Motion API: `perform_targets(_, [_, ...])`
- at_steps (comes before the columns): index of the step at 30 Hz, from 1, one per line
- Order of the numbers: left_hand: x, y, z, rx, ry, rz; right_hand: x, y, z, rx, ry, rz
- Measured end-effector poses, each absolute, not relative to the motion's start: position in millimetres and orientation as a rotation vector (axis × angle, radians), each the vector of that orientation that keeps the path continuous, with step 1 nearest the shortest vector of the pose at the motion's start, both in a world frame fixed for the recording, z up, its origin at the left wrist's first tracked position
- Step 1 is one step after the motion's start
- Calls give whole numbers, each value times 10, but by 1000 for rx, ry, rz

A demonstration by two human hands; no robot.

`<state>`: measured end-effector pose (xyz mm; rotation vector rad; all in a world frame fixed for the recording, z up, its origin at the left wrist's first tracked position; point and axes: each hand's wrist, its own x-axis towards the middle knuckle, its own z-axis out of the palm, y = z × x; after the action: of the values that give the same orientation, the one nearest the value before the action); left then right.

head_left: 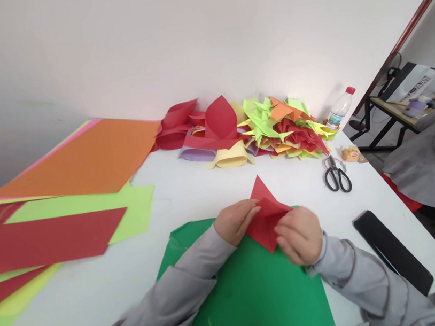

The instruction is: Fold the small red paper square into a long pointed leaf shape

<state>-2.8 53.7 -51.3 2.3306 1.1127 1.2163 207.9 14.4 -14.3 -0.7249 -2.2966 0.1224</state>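
Note:
A partly folded piece of red paper [265, 221] is between my two hands, over the far part of a green mat [253, 298]. My left hand [236, 221] has its fingers pressed together on the paper's left side. On the right side, my right hand [300, 233] pinches the paper's edge between thumb and fingers. One pointed corner sticks up away from me, and another points down toward me. Part of the right edge is hidden behind my right fingers.
Coloured sheets [79, 161] and cut strips [42, 241] lie at left. Rolled paper shapes [220, 125] and a pile of folded paper pieces [285, 124] sit by the wall. At right are a bottle [339, 108], scissors [336, 176], a small packet [351, 154] and a black phone [392, 252].

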Motion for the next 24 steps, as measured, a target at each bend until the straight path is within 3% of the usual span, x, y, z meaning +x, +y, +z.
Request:
perform_targets(8, [-21, 491, -344, 2072, 832, 1111, 1793, 166, -251, -922, -2441, 93])
perform_targets(12, [-157, 604, -412, 2268, 1091, 1091, 1828, 192, -282, -954, -2494, 85])
perform_targets(16, [-228, 667, -571, 2569, 1223, 797, 1829, 173, -276, -1000, -2514, 96])
perform_targets(24, [-247, 667, -639, 2636, 1234, 648, 1824, 178, -254, -1024, -2521, 102])
